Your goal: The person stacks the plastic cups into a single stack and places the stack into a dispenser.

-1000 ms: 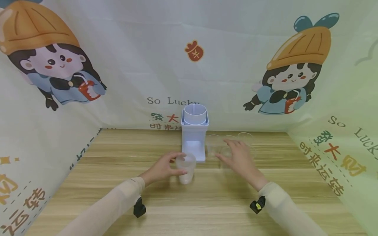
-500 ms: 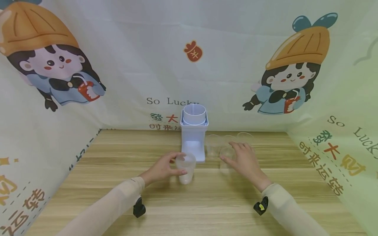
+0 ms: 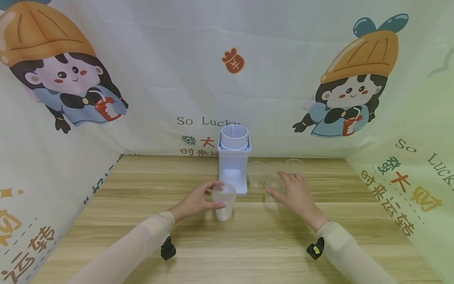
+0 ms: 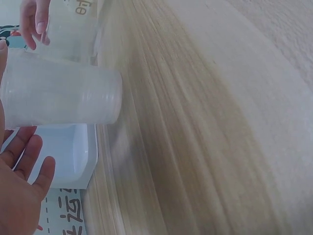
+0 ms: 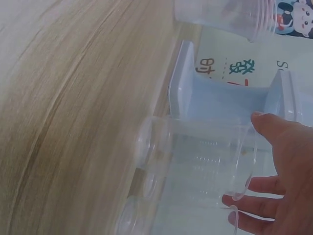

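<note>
Frosted plastic cups (image 3: 226,211), nested in a stack, stand upright in front of the white dispenser (image 3: 232,161). My left hand (image 3: 196,203) holds this stack near its top, thumb on the near side and index finger behind. In the left wrist view the other fingers (image 4: 32,156) spread loosely below it. To the right, a clear plastic cup (image 3: 272,197) stands on the table. My right hand (image 3: 298,197) is around its rim with spread fingers; in the right wrist view the thumb (image 5: 266,125) is at the rim of the clear cup (image 5: 200,147).
Several more clear cups (image 3: 257,179) stand behind, right of the dispenser. Its top carries a round open cylinder (image 3: 235,137). A printed cloth (image 3: 170,79) walls off the back and sides of the wooden table (image 3: 227,252).
My right hand has shifted a little right and toward me, so the front clear cup's rim shows more between the fingers. My left hand and the stack have stayed in place.
</note>
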Demonstrator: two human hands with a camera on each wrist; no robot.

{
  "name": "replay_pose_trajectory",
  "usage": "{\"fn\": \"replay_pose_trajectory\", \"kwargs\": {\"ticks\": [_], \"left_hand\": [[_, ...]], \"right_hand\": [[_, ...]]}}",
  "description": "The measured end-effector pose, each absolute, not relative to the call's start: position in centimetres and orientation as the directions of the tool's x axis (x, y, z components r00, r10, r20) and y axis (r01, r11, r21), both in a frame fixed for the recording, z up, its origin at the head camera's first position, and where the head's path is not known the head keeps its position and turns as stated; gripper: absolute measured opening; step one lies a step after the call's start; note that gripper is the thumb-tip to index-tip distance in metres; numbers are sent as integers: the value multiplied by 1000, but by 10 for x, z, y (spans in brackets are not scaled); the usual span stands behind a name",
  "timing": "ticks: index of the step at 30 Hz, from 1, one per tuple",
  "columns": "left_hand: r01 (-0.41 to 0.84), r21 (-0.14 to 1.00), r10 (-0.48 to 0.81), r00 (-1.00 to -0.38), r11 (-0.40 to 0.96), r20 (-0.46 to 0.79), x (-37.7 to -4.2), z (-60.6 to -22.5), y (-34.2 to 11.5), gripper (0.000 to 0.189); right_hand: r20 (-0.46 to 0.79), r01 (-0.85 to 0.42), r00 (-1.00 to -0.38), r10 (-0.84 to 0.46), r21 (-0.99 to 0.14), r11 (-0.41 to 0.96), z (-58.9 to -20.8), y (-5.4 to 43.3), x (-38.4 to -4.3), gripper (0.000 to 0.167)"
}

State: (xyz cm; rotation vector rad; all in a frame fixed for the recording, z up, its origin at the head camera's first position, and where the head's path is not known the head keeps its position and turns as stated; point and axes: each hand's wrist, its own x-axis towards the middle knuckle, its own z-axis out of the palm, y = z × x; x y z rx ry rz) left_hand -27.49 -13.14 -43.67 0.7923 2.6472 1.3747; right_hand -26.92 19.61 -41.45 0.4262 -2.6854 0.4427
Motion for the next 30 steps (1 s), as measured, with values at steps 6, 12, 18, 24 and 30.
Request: {"fn": "replay_pose_trajectory", "kwargs": {"ticks": [6, 12, 18, 24, 30], "left_hand": [[415, 774, 465, -867, 478, 179, -274, -436, -130, 63], [425, 767, 468, -864, 481, 185, -275, -436, -129, 63], [423, 757, 468, -866, 497, 177, -274, -435, -130, 65], [419, 750, 464, -870, 512, 170, -274, -435, -130, 65], [440, 736, 471, -862, 514, 185, -275, -435, -130, 64]], "right_hand": [[421, -354, -877, -234, -233, 906, -417, 198, -269, 71], [418, -350, -878, -232, -231, 908, -418, 199, -270, 73], [418, -349, -878, -234, -225, 910, -417, 198, -268, 73], [433, -357, -870, -235, -227, 906, -414, 196, -266, 73], [430, -367, -869, -245, -228, 902, -411, 192, -263, 76]]}}
